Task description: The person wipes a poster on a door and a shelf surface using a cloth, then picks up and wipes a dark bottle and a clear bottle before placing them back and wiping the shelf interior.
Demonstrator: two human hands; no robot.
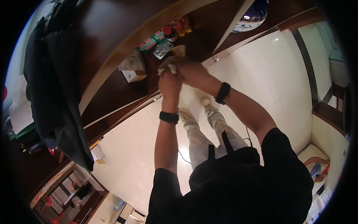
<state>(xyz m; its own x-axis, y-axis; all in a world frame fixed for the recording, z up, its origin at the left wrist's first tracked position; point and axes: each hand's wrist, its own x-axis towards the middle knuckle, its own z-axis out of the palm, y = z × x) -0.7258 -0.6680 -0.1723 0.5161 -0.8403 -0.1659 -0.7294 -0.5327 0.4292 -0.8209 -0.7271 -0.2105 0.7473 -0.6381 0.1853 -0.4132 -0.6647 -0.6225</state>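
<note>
Both my hands meet over the front edge of a dark wooden shelf. My left hand (170, 81) grips one side of a crumpled, light brown cloth or bag (179, 51), whose material I cannot tell. Partly over it lies my right hand (186, 67), blurred, with its fingers bent around the same thing. Just beyond them on the shelf are a silver blister pack of pills (163, 49), green and pink boxes (148, 44), a small bottle with a red cap (169, 33) and small bottles of amber liquid (179, 28).
A white and orange carton (134, 75) with a plastic bag (132, 61) stands left on the shelf. Beyond a pale upright panel (233, 25) is a blue and white porcelain vessel (249, 21). Dark clothing (56, 92) hangs at left. A thin black cable (183, 156) crosses the floor.
</note>
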